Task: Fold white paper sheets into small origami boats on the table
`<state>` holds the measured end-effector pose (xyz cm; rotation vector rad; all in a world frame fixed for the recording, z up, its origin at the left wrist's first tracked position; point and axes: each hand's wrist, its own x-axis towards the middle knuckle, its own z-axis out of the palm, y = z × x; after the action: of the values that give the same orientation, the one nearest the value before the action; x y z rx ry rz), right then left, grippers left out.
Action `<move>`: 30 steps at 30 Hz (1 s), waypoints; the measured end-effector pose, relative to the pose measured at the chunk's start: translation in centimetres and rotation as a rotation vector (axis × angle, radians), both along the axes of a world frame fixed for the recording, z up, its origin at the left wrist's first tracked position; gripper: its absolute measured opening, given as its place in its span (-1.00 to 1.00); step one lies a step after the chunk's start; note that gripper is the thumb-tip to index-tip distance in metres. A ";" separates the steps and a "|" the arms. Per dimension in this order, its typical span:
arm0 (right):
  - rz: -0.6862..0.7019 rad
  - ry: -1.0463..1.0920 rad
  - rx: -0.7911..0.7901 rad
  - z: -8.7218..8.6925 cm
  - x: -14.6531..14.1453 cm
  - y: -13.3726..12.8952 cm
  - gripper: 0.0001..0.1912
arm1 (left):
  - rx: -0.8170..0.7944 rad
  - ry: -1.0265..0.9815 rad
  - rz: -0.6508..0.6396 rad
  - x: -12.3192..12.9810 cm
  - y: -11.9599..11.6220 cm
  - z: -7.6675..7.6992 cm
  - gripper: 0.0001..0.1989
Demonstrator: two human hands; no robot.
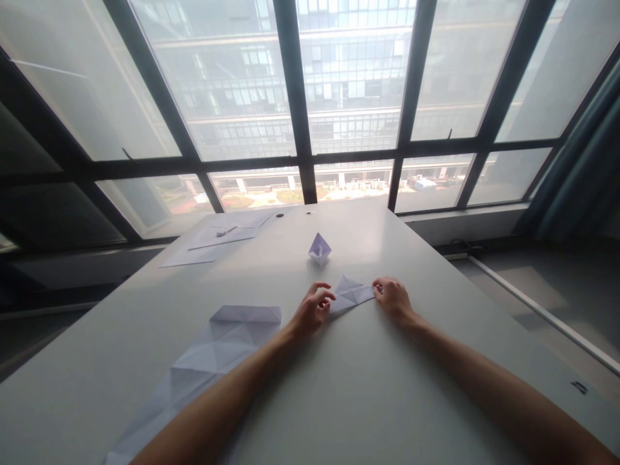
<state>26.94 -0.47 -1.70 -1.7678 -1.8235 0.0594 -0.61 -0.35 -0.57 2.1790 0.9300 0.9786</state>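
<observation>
A folded white paper piece [352, 292], with a raised triangular peak in its middle and a flat point at each side, lies in front of me. My right hand [393, 298] pinches its right end between thumb and fingers. At the left end is my left hand [312, 310], its fingers loosely curved and apart, the fingertips at the paper's edge; whether they touch it is hard to tell. Just beyond stands a finished-looking paper boat [320, 250] with a pointed peak, apart from both hands.
A large creased paper sheet [208, 361] lies partly under my left forearm. Farther back on the left, flat papers [208, 240] carry a small pen-like object [227, 231]. The white table [436, 361] reaches toward tall windows. A dark mark [578, 387] shows near its right edge.
</observation>
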 end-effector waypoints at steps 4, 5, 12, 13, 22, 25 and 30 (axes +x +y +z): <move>-0.005 -0.060 -0.002 0.2 0.1 -0.1 -0.83 | 0.003 -0.003 -0.058 0.0 0.0 0.0 -0.87; -0.008 -0.064 -0.005 0.2 0.2 -0.2 -0.84 | 0.003 -0.001 -0.066 0.0 0.0 -0.1 -0.87; 0.012 -0.148 -0.017 0.8 -0.1 -0.5 -0.83 | 0.090 0.112 -0.038 0.0 -0.2 0.3 -0.85; 0.020 -0.173 -0.019 1.0 -0.2 -0.6 -0.82 | 0.116 0.138 -0.028 0.0 -0.3 0.5 -0.84; 0.126 -0.260 -0.023 1.9 -1.5 -1.7 -0.71 | 0.199 0.200 0.095 -0.4 0.1 0.4 -0.79; 0.214 -0.215 -0.013 1.9 -1.6 -1.8 -0.81 | 0.219 0.245 0.010 -0.4 0.1 0.4 -0.77; 0.392 -0.119 -0.011 1.7 -1.5 -1.5 -0.81 | 0.296 0.400 -0.165 -0.2 -0.7 1.3 -0.47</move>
<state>25.41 -2.01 -0.02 -1.4232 -2.2372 0.1197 -0.79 -1.04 0.70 2.7195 0.7974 0.6441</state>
